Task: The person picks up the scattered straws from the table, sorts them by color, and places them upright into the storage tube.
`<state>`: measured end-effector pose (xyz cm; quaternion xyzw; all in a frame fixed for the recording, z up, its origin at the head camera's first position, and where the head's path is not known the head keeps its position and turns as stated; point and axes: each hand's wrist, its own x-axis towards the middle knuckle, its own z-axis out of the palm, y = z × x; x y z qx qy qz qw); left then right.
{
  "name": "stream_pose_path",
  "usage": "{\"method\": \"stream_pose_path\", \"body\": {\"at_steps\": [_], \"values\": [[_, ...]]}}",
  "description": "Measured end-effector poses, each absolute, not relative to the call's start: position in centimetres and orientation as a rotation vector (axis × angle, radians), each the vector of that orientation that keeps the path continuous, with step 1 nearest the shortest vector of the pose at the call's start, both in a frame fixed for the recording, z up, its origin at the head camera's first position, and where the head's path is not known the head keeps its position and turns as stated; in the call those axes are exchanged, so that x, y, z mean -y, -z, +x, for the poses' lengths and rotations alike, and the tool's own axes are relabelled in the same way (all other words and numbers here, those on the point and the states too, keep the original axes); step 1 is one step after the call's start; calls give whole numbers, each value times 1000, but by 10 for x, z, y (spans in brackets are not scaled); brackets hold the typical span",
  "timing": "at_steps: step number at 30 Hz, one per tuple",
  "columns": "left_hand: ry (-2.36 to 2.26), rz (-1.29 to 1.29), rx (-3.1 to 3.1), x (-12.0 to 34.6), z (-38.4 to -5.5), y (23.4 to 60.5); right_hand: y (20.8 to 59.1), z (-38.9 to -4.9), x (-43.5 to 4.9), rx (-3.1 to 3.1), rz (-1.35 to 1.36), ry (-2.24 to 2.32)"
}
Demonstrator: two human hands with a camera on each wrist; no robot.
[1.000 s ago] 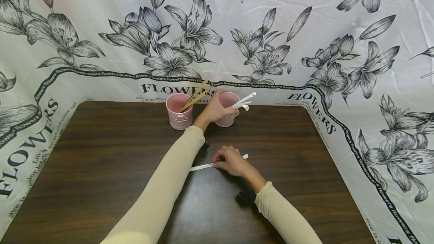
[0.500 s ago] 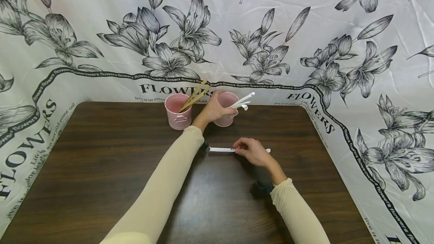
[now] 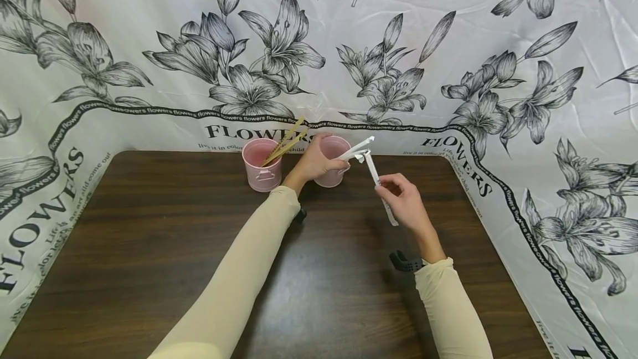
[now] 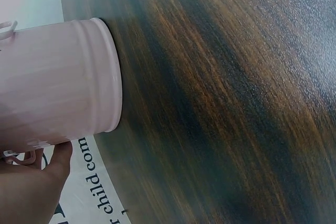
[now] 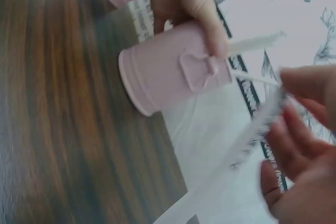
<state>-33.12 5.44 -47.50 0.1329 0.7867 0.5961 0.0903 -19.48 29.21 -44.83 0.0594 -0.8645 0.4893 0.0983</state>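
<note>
My left hand [image 3: 317, 160] grips the right-hand pink bucket [image 3: 329, 179] near its rim; the left wrist view shows the bucket's side [image 4: 58, 82] and base standing on the table. Several white paper-wrapped straws [image 3: 355, 151] lean out of this bucket to the right. My right hand [image 3: 410, 204] pinches another paper-wrapped straw [image 3: 371, 166] between thumb and fingers, above the table. It is tilted, with its upper end close to the leaning straws; whether they touch I cannot tell. Dark print marks its wrapper [image 5: 247, 140] in the blurred right wrist view.
Left of my left hand stands a second pink bucket [image 3: 262, 179] with tan, tube-like sticks [image 3: 286, 145] leaning out. Both buckets are near the back edge of the dark wooden table [image 3: 164, 248]. Behind it hangs a white flower-printed cloth [image 3: 319, 43].
My right hand has lifted the wrapped straw from low over the table, moved it right and towards the back, and turned it from nearly level to steep. My left hand stays on the bucket.
</note>
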Motion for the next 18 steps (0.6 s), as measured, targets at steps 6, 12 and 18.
{"method": "stream_pose_path", "body": {"at_steps": [6,12,18], "values": [[-1766,397,-2351,-54,-331,475,433,-204,-273,1854,61,-1709],[-1759,390,-2339,-54,-330,474,415,-215,-255,1488,97,-1776],[-1763,395,-2339,-55,-329,473,413,-226,-241,1561,136,-1773]]}}
